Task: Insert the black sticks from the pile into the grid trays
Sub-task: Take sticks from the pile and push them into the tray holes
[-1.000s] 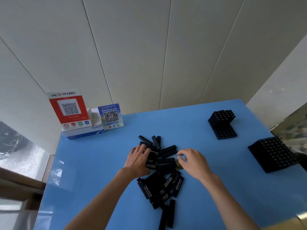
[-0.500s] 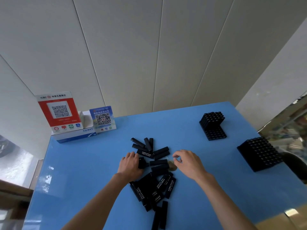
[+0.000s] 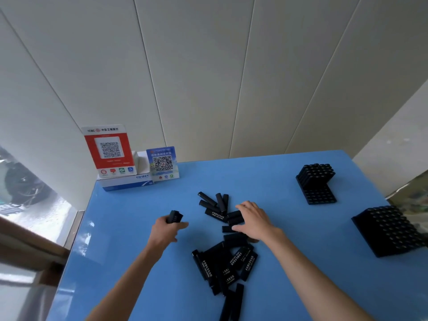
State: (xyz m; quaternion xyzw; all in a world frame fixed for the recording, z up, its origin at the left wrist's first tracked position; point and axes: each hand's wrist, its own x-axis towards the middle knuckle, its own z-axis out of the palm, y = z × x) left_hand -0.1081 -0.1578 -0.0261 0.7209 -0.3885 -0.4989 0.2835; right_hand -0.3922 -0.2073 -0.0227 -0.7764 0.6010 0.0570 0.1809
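A pile of black sticks [image 3: 222, 258] with white lettering lies in the middle of the blue table [image 3: 129, 228]. My left hand [image 3: 165, 230] is left of the pile and grips a black stick [image 3: 174, 216] whose end pokes up above the fingers. My right hand [image 3: 253, 220] lies over the pile's right side, its fingers curled down onto sticks there; whether it grips one is hidden. Two black grid trays stand at the right: a smaller one [image 3: 316, 183] further back and a larger one [image 3: 391, 230] nearer the right edge.
A red QR-code sign [image 3: 107, 150], a blue QR-code card [image 3: 163, 163] and a white box [image 3: 126, 181] stand at the table's back left corner. White wall panels rise behind. The table's left edge borders a window ledge.
My left hand has lifted away from the pile to the left with a black stick in its grip. My right hand has shifted a little further onto the pile.
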